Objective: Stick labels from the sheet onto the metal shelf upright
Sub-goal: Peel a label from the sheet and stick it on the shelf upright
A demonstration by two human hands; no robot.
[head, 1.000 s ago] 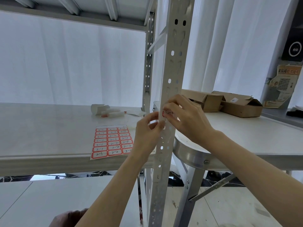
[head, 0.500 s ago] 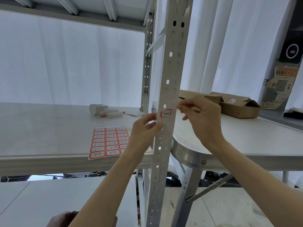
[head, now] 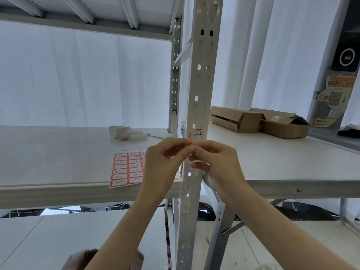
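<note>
A red-bordered white paper label [head: 196, 134] with handwriting sticks on the perforated grey metal shelf upright [head: 200, 84]. The red-and-white label sheet [head: 126, 169] lies flat at the shelf board's front edge.

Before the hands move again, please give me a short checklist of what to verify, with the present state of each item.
1. First label stuck on the metal upright: ok, it sits flat just below a hole.
2. Next label held in the fingers: cannot tell; left hand and right hand pinch together over a small red scrap, mostly hidden.
3. Free spot on the upright below the first label: cannot tell, the fingers cover it.
4. Label sheet within reach on the shelf: ok, it lies at the front edge, many labels left.
5. Sheet secure: not ok, one corner overhangs the shelf edge.
</note>
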